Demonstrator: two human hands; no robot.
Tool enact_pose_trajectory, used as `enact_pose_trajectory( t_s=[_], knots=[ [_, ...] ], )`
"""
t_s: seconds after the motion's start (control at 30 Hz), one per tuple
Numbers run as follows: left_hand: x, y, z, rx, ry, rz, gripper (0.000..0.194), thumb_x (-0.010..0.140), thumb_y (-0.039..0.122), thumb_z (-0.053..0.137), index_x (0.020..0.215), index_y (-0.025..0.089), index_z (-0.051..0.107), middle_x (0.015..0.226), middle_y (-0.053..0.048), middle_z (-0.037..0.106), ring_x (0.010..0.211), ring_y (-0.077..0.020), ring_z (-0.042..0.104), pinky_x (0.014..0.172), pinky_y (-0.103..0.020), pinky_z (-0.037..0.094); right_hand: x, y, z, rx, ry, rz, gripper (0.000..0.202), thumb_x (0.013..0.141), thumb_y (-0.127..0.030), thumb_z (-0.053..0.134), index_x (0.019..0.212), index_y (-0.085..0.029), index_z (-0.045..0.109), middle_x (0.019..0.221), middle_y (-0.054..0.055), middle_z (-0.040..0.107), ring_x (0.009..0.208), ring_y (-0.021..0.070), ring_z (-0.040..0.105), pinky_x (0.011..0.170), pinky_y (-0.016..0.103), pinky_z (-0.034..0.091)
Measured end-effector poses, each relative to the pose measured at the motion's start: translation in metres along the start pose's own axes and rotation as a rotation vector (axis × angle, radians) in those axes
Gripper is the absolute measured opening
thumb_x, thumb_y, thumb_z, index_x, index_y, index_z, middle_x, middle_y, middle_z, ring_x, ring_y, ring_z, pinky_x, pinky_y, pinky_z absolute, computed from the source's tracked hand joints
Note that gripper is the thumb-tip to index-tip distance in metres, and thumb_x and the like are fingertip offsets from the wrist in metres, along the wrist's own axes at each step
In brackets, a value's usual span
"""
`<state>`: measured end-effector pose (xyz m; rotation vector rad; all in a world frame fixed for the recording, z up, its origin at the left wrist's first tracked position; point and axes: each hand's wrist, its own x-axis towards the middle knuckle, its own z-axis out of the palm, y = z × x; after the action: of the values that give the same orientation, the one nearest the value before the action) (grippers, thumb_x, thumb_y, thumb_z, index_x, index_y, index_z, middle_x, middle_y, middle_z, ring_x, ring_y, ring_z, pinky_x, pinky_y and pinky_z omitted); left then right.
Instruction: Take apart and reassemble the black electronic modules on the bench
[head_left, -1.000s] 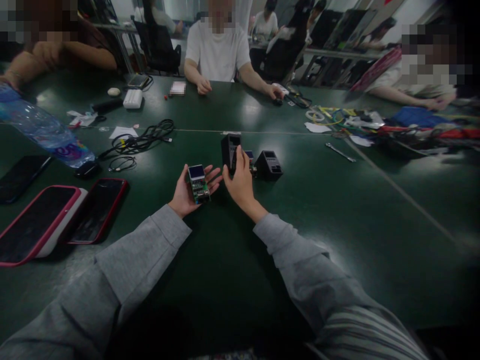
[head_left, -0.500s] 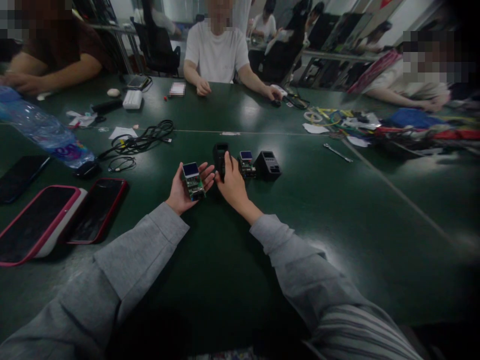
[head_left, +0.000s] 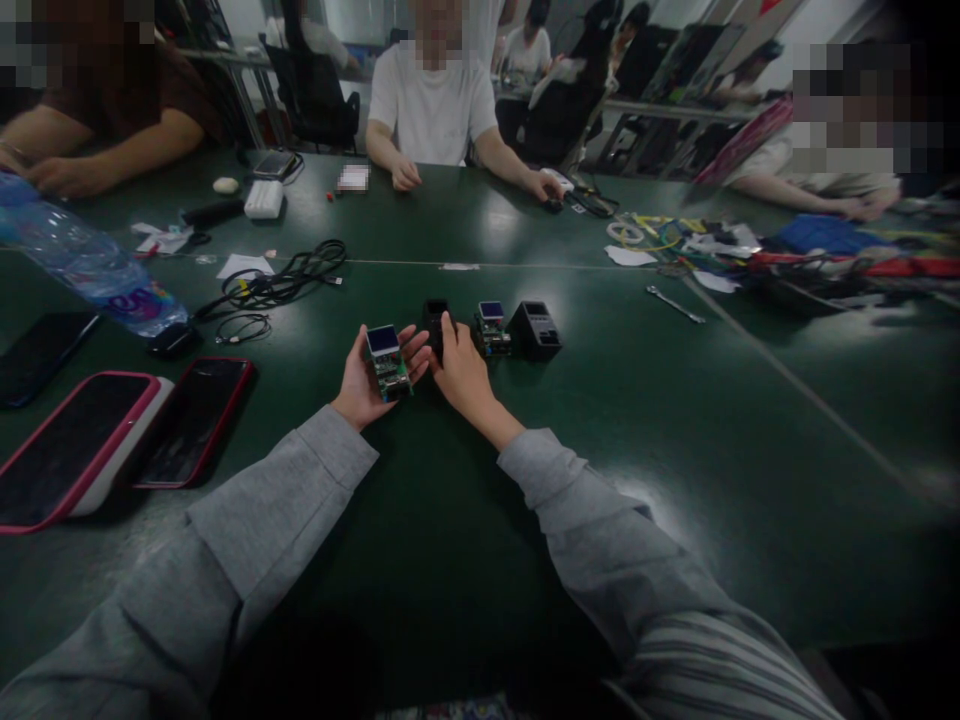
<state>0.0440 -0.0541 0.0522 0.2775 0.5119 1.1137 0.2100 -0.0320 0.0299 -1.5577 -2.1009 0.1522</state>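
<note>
The circuit board [head_left: 389, 363] lies in the palm of the left hand [head_left: 356, 385], tilted with its screen end at the far side; the thumb runs along its left edge and the other fingers show beyond its right edge. Those fingers are part-way open, slightly curled and spread, cradling the board rather than clenching it. Just to the right, the black case [head_left: 437, 316] sits under the fingers of the right hand [head_left: 465, 368], which are closed around it, the index finger lying along its front and the thumb toward its near left side. The grip on its hidden side cannot be seen, nor whether its base touches the bench.

The board carries a flat, dark bluish screen with a pale lower border, and green circuitry with small metallic connectors below. The case is a dark, boxy shell, smooth and matt, with a window opening near its top. Right of it, a second circuit board [head_left: 493, 330] of like build stands on the bench [head_left: 465, 500], just beside a second black case [head_left: 536, 330] with cut-out slots. Farther right lies a slim metal wrench [head_left: 675, 304]; to the left, a loose bundle of black cable [head_left: 300, 275]. The bench top is dark green, smooth and glossy.
</note>
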Motion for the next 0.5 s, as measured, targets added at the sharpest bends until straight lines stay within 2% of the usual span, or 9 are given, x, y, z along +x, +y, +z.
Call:
enact_pose_trajectory(
  t_s=[0.13,0.23,0.3,0.4,0.5],
  knots=[
    [0.001,-0.001,0.000,0.010,0.022,0.016,0.067,0.101,0.062,0.033,0.139,0.013,0.056,0.123,-0.013,0.073,0.114,-0.0252,0.071,0.102,-0.039,0.055,0.000,0.004,0.004,-0.018,0.175,-0.032,0.063,0.100,-0.033,0.043,0.155,-0.006,0.029,0.153,0.027,0.033,0.143,0.0384,0.035,0.113,0.058,0.036],
    [0.001,-0.001,0.001,0.014,0.031,0.017,0.067,0.100,0.063,0.033,0.139,0.013,0.056,0.124,-0.014,0.073,0.117,-0.0258,0.069,0.102,-0.039,0.055,-0.002,-0.001,-0.002,0.042,0.310,-0.001,0.060,0.102,-0.040,0.037,0.154,-0.012,0.029,0.155,0.023,0.033,0.147,0.0342,0.028,0.117,0.060,0.029],
    [0.001,-0.002,0.002,0.025,0.027,0.020,0.067,0.100,0.063,0.032,0.139,0.013,0.056,0.126,-0.014,0.072,0.120,-0.0261,0.067,0.103,-0.040,0.054,-0.007,-0.009,-0.007,0.093,0.372,-0.032,0.057,0.103,-0.039,0.034,0.155,-0.016,0.027,0.156,0.020,0.033,0.149,0.0307,0.027,0.119,0.059,0.027],
    [0.001,-0.002,0.002,0.062,0.019,0.017,0.069,0.100,0.064,0.031,0.139,0.013,0.056,0.128,-0.014,0.071,0.125,-0.0291,0.064,0.106,-0.045,0.052,-0.017,-0.026,-0.013,0.136,0.350,-0.159,0.058,0.103,-0.039,0.033,0.157,-0.020,0.021,0.159,0.016,0.031,0.150,0.0287,0.026,0.120,0.056,0.028],
    [0.002,-0.002,-0.001,0.094,0.008,0.026,0.070,0.098,0.065,0.032,0.140,0.014,0.057,0.128,-0.014,0.071,0.129,-0.0320,0.061,0.108,-0.050,0.049,-0.028,-0.044,-0.010,0.156,0.215,-0.294,0.067,0.101,-0.044,0.041,0.159,-0.020,0.018,0.163,0.017,0.022,0.153,0.0299,0.020,0.121,0.055,0.029]
  ],
)
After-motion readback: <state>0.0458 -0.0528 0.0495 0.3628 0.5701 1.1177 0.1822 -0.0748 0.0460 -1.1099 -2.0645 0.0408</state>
